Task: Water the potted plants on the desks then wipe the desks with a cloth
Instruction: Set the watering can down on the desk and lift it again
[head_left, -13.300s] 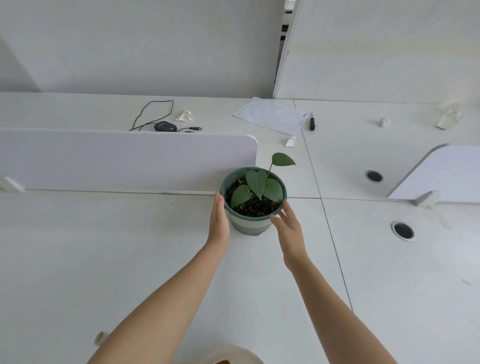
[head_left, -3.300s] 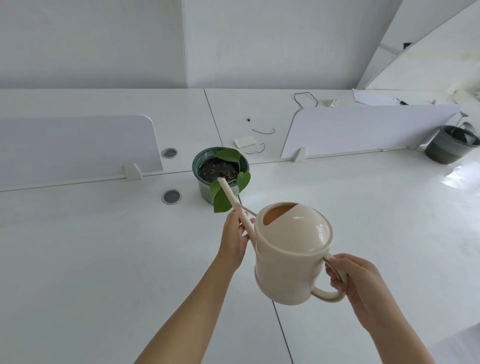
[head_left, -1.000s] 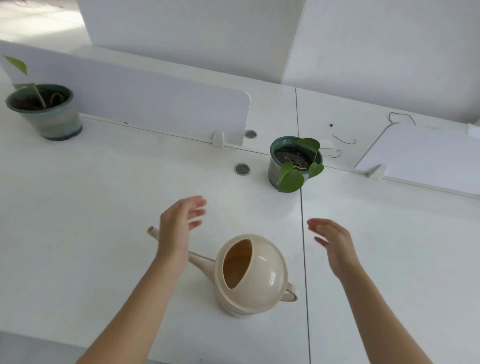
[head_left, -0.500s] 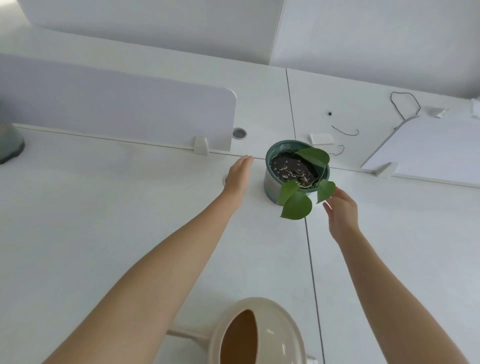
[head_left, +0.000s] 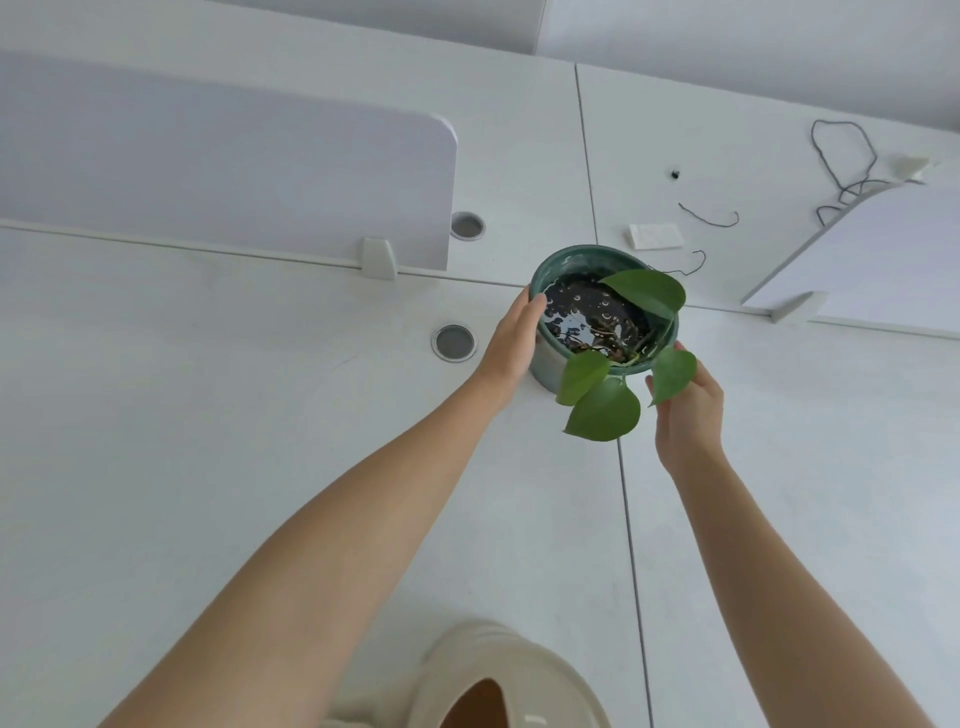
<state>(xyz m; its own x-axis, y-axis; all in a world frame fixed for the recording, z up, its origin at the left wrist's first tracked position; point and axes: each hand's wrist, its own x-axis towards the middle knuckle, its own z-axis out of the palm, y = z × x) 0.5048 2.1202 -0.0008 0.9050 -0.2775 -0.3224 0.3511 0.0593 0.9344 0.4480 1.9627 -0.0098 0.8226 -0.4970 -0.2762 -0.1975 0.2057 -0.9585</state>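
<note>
A dark green pot with wet black soil and broad green leaves stands on the white desk near the seam between two desks. My left hand presses against the pot's left side, thumb on the rim. My right hand is at the pot's right side, partly behind a hanging leaf; whether it touches the pot is hidden. The cream watering can stands at the bottom edge, beneath my arms. No cloth is visible.
A white divider panel stands at the back left, another at the right. Two round cable grommets lie left of the pot. Loose black wires and a small white block lie on the far desk.
Both hands have left the set-down watering can and reached forward to the pot. My left hand now grips its side and my right hand has closed in on the other side.
</note>
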